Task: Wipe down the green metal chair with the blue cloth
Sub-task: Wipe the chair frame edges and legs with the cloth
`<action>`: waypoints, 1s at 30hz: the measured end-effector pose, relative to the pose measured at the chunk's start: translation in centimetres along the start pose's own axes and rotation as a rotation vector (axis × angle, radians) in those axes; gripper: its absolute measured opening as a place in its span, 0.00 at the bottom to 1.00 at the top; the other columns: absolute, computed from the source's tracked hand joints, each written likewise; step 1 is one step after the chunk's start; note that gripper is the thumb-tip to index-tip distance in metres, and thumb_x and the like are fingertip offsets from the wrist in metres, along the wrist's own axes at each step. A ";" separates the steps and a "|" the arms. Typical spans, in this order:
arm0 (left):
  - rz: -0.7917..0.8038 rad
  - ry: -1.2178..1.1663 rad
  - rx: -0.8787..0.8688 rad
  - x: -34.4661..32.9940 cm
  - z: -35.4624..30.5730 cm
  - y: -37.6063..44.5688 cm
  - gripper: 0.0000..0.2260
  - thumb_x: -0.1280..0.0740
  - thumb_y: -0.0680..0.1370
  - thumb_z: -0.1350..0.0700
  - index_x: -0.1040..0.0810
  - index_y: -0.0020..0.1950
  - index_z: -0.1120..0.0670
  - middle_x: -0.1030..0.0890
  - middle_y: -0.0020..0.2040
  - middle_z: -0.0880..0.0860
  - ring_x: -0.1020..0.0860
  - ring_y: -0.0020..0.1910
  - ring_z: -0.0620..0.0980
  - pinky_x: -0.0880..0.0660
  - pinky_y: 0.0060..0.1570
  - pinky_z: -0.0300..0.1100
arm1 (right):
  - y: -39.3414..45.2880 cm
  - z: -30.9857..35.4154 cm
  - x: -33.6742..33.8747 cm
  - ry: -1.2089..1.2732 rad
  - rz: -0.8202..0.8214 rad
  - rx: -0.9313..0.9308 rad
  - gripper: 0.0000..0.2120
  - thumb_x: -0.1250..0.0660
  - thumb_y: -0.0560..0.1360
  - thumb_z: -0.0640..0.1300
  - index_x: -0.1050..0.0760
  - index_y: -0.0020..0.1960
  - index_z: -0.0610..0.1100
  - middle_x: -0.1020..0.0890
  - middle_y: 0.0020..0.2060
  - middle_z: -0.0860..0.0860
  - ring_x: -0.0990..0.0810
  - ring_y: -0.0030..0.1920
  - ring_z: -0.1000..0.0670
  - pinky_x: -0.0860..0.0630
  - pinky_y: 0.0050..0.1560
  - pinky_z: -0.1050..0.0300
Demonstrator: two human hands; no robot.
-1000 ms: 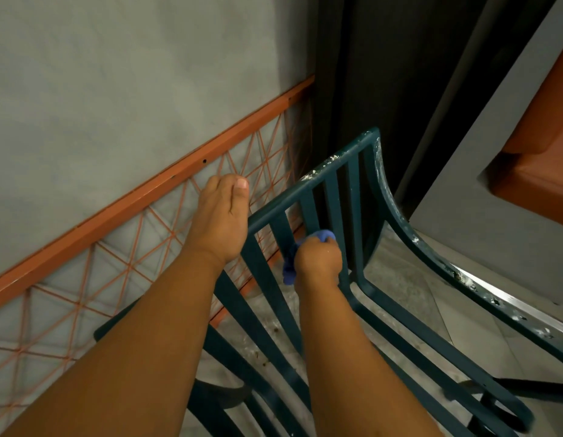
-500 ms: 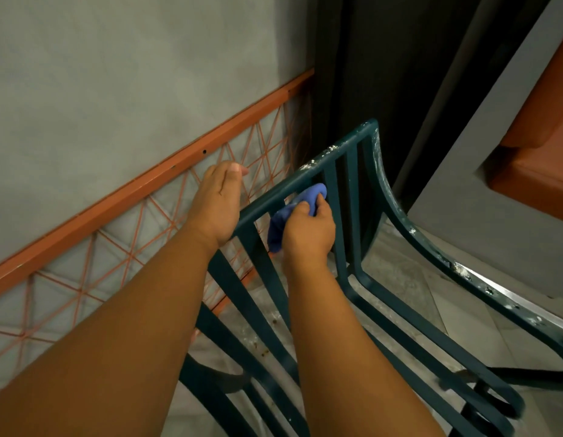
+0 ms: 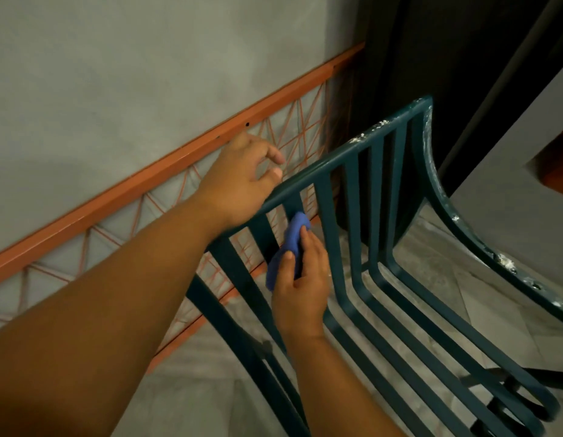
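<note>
Green metal chair (image 3: 352,197) slats are seen filling the middle and right of the scene, running from a curved top rail at the far side down toward the near right corner, where they bend under. White flecks and chipped patches are visible along the top rail and on the right side rail. A grey wall (image 3: 116,74) is seen on the left and far side, crossed by a slanted orange rail (image 3: 166,165) with a web of thin orange cords strung beneath it. A pale, mottled floor (image 3: 431,263) is visible through the gaps between the slats. A dark upright surface is seen at the far right, behind the chair's back. The left hand (image 3: 242,181) is placed at the left end of the top rail, its heel against the rail, with the fingers loosely spread and lifted, curled round nothing. The right hand (image 3: 300,285) is held just near of the top rail, between two slats, and the blue cloth (image 3: 289,244) is gripped in it, the thumb and fingers being curled round the bunched fabric. The cloth is pressed against one slat left of the middle of the chair back, its upper end sticking out above the fingertips and its lower end hanging out to the left of the thumb.
</note>
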State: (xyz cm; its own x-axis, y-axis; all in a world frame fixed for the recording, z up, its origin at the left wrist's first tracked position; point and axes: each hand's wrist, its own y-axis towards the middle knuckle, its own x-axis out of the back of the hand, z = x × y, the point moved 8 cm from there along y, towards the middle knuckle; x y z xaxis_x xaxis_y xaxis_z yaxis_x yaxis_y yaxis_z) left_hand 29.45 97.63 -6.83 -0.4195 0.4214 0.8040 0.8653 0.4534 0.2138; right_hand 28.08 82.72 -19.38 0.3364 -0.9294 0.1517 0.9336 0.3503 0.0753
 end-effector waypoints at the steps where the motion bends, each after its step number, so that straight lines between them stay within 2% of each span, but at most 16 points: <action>1: 0.007 0.029 -0.017 0.2 0.2 -0.7 0.08 0.35 0.78 0.55 0.23 0.56 0.51 0.30 0.58 0.50 0.31 0.58 0.44 0.38 0.59 0.35 | -0.7 1.4 -0.6 -0.032 0.025 0.126 0.21 0.39 0.79 0.41 0.34 0.72 0.46 0.34 0.69 0.53 0.34 0.69 0.54 0.35 0.69 0.61; 3: 0.013 0.025 -0.014 0.2 0.7 -1.9 0.09 0.36 0.78 0.56 0.23 0.58 0.53 0.29 0.58 0.53 0.30 0.59 0.47 0.36 0.61 0.38 | -2.6 3.5 -3.0 -0.103 0.159 0.385 0.20 0.38 0.78 0.41 0.31 0.69 0.46 0.33 0.68 0.50 0.33 0.67 0.50 0.34 0.67 0.62; 5: 0.034 -0.039 0.050 -0.3 1.4 -2.7 0.10 0.39 0.80 0.56 0.25 0.60 0.54 0.30 0.59 0.54 0.30 0.60 0.50 0.34 0.63 0.44 | -4.4 3.6 -5.1 -0.198 0.291 0.563 0.21 0.37 0.75 0.37 0.29 0.67 0.46 0.31 0.65 0.47 0.30 0.64 0.47 0.32 0.66 0.55; 8: 0.040 -0.088 0.104 -0.7 1.9 -2.8 0.11 0.42 0.81 0.54 0.26 0.61 0.53 0.31 0.61 0.53 0.30 0.62 0.49 0.35 0.62 0.42 | -5.9 -0.1 -5.5 -0.406 0.395 0.615 0.23 0.40 0.72 0.35 0.27 0.65 0.49 0.26 0.62 0.48 0.28 0.60 0.43 0.28 0.62 0.48; 11: 0.045 -0.087 0.108 -0.9 1.9 -2.7 0.12 0.44 0.82 0.52 0.27 0.62 0.52 0.33 0.60 0.47 0.32 0.61 0.46 0.37 0.58 0.37 | -6.9 -7.5 -5.0 -0.679 0.668 0.406 0.25 0.33 0.71 0.35 0.26 0.65 0.52 0.27 0.64 0.51 0.30 0.63 0.45 0.29 0.65 0.50; 12: 0.041 -0.091 0.109 -1.0 2.0 -2.8 0.12 0.45 0.82 0.52 0.27 0.62 0.51 0.33 0.59 0.46 0.32 0.61 0.44 0.38 0.57 0.36 | -7.3 -9.9 -4.5 -0.743 0.776 0.245 0.22 0.33 0.72 0.36 0.25 0.64 0.51 0.28 0.64 0.50 0.30 0.64 0.47 0.31 0.67 0.51; 14: 0.020 -0.105 0.111 -0.9 2.1 -2.8 0.13 0.45 0.82 0.52 0.28 0.63 0.52 0.33 0.60 0.46 0.32 0.60 0.43 0.39 0.57 0.34 | -7.9 -12.9 -2.7 -0.641 0.826 -0.123 0.11 0.34 0.75 0.37 0.21 0.56 0.46 0.26 0.61 0.46 0.25 0.60 0.47 0.28 0.64 0.53; 15: 0.011 -0.108 0.110 -0.8 2.1 -2.8 0.13 0.45 0.82 0.52 0.28 0.63 0.52 0.33 0.61 0.47 0.32 0.60 0.43 0.39 0.57 0.34 | -7.7 -13.6 -1.7 -0.542 0.754 -0.269 0.08 0.35 0.76 0.36 0.20 0.50 0.45 0.22 0.56 0.44 0.21 0.55 0.48 0.25 0.59 0.58; 17: 0.008 -0.088 0.101 -0.8 2.0 -2.7 0.13 0.45 0.82 0.52 0.28 0.64 0.52 0.32 0.62 0.47 0.31 0.60 0.43 0.38 0.57 0.35 | -7.0 -13.7 -0.4 -0.194 0.531 -0.566 0.12 0.37 0.76 0.33 0.20 0.44 0.48 0.20 0.48 0.50 0.19 0.50 0.52 0.25 0.48 0.71; 19: 0.008 -0.033 0.080 -1.0 1.9 -2.6 0.13 0.44 0.82 0.53 0.28 0.64 0.53 0.32 0.62 0.49 0.32 0.61 0.45 0.38 0.57 0.35 | -5.7 -11.9 0.5 0.113 0.314 -0.634 0.13 0.38 0.77 0.33 0.20 0.47 0.50 0.19 0.50 0.50 0.20 0.53 0.51 0.23 0.52 0.64; 21: -0.007 0.041 0.057 -0.9 1.6 -2.4 0.13 0.44 0.81 0.53 0.28 0.64 0.53 0.31 0.63 0.51 0.32 0.63 0.48 0.38 0.58 0.37 | -3.4 -8.0 1.1 0.318 0.188 -0.509 0.14 0.38 0.76 0.32 0.20 0.50 0.47 0.18 0.52 0.48 0.20 0.55 0.48 0.23 0.58 0.51; 22: -0.019 0.067 0.046 -1.0 1.4 -2.2 0.13 0.43 0.81 0.54 0.27 0.64 0.54 0.30 0.63 0.52 0.32 0.64 0.50 0.37 0.58 0.39 | -2.1 -5.5 1.7 0.381 0.098 -0.416 0.15 0.38 0.75 0.32 0.20 0.51 0.48 0.18 0.52 0.49 0.20 0.56 0.49 0.23 0.58 0.50; 24: -0.053 0.066 0.031 -1.1 0.6 -1.5 0.13 0.43 0.81 0.54 0.26 0.62 0.54 0.29 0.62 0.53 0.31 0.62 0.51 0.35 0.57 0.40 | 0.3 -0.6 3.0 0.389 -0.082 -0.161 0.16 0.37 0.73 0.35 0.21 0.53 0.53 0.19 0.53 0.52 0.21 0.57 0.54 0.24 0.58 0.57; 26: -0.088 0.015 0.029 -1.3 -0.3 -0.5 0.12 0.43 0.81 0.55 0.25 0.61 0.54 0.28 0.60 0.53 0.29 0.60 0.50 0.35 0.56 0.38 | 2.0 3.6 3.6 0.223 -0.207 0.107 0.18 0.37 0.74 0.39 0.25 0.60 0.56 0.25 0.59 0.53 0.26 0.60 0.58 0.29 0.60 0.66; 27: -0.102 -0.016 0.032 -1.5 -0.7 0.1 0.12 0.42 0.81 0.55 0.25 0.60 0.54 0.28 0.60 0.54 0.29 0.59 0.49 0.35 0.56 0.37 | 2.7 4.8 3.1 0.107 -0.204 0.188 0.20 0.37 0.75 0.41 0.29 0.65 0.54 0.29 0.63 0.52 0.30 0.63 0.58 0.32 0.62 0.67; 30: -0.122 -0.084 0.039 -1.9 -1.6 2.0 0.11 0.42 0.81 0.57 0.24 0.59 0.56 0.27 0.59 0.56 0.28 0.59 0.50 0.34 0.59 0.38 | 4.0 4.8 -0.6 -0.160 0.010 0.222 0.28 0.40 0.79 0.45 0.45 0.76 0.54 0.45 0.75 0.51 0.42 0.72 0.53 0.41 0.68 0.64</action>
State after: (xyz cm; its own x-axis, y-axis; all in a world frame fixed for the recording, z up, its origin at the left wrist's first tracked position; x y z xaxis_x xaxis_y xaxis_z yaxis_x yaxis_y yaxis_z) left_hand 32.38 96.46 -7.01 -0.5436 0.4253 0.7236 0.7960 0.5346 0.2838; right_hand 31.01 85.21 -14.46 0.3056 -0.9017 0.3058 0.8743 0.3929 0.2849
